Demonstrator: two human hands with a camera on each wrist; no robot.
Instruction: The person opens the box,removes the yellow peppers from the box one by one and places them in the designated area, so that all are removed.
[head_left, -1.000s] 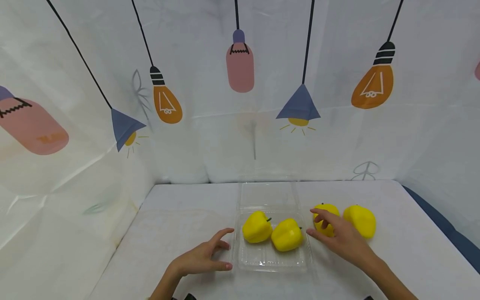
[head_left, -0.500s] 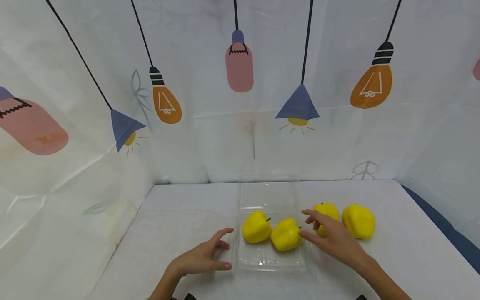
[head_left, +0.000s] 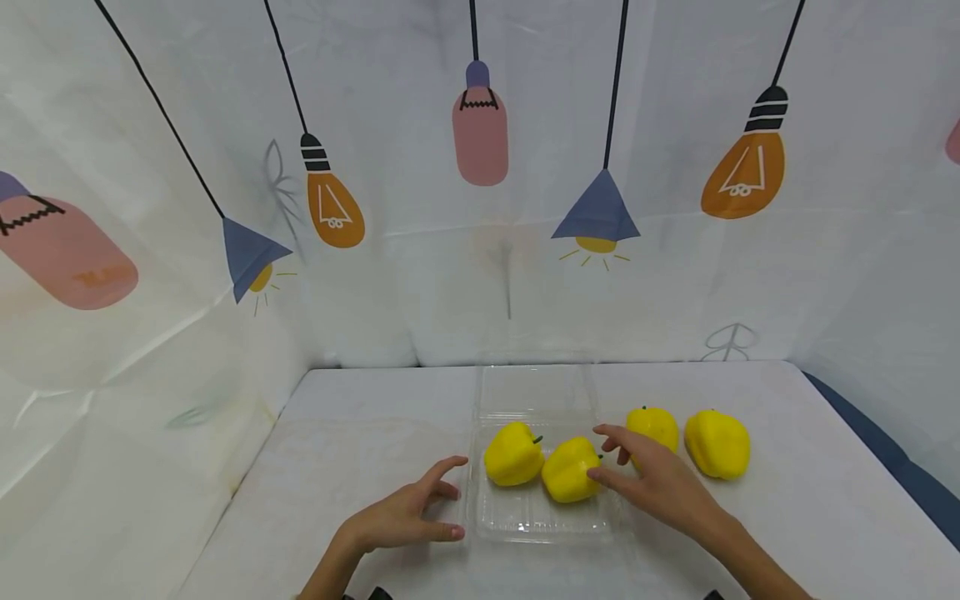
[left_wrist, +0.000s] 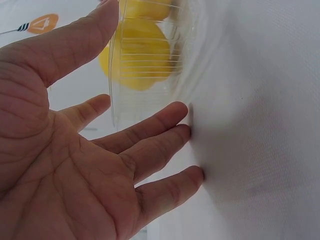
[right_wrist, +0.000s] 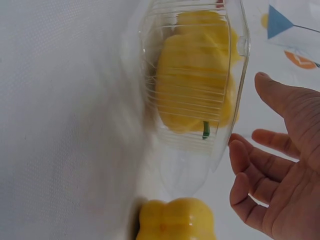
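Observation:
A clear plastic clamshell box lies on the white table with its lid folded back. Two yellow bell peppers sit side by side in its base: a left one and a right one, each with a green stem. My left hand rests beside the box's left wall, fingers spread and holding nothing; in the left wrist view, fingertips reach down to the tabletop. My right hand hovers at the box's right rim, fingers loosely bent, its thumb overlapping the right pepper in the head view. The right wrist view shows it gripping nothing.
Two more yellow bell peppers stand on the table to the right: a nearer-to-box one, partly behind my right hand, and an outer one. A white curtain printed with lamps hangs behind and beside the table.
My right hand has moved left, from beside the outer peppers to over the box's right edge. The left hand and all the peppers stay where they were.

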